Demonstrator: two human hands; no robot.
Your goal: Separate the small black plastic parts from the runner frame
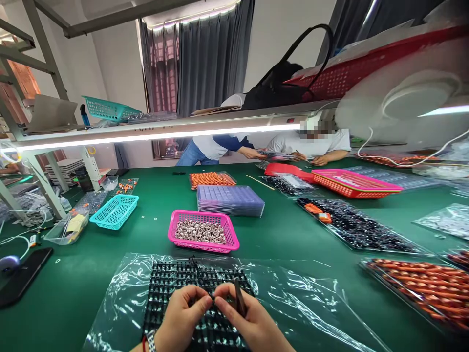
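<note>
My left hand [185, 313] and my right hand [252, 320] meet fingertip to fingertip, each in a closed pinch. Whatever small dark piece lies between the fingertips is too tiny to make out. A dark pair of tweezers [239, 299] is tucked in my right hand, pointing up between thumb and fingers. Under both hands, small black parts [166, 286] stand in rows on a clear plastic sheet [293, 298]. Just beyond them sits a pink basket [203, 248] holding many small metallic, ring-like pieces [200, 231].
Behind the pink basket are stacked clear trays [230, 199] and orange parts [212, 179]. A turquoise basket [115, 211] and phone [25, 276] lie left. Trays of black parts [361, 222] and orange-brown parts [425, 288] lie right. Two people work across the table, beneath a lit shelf [164, 134].
</note>
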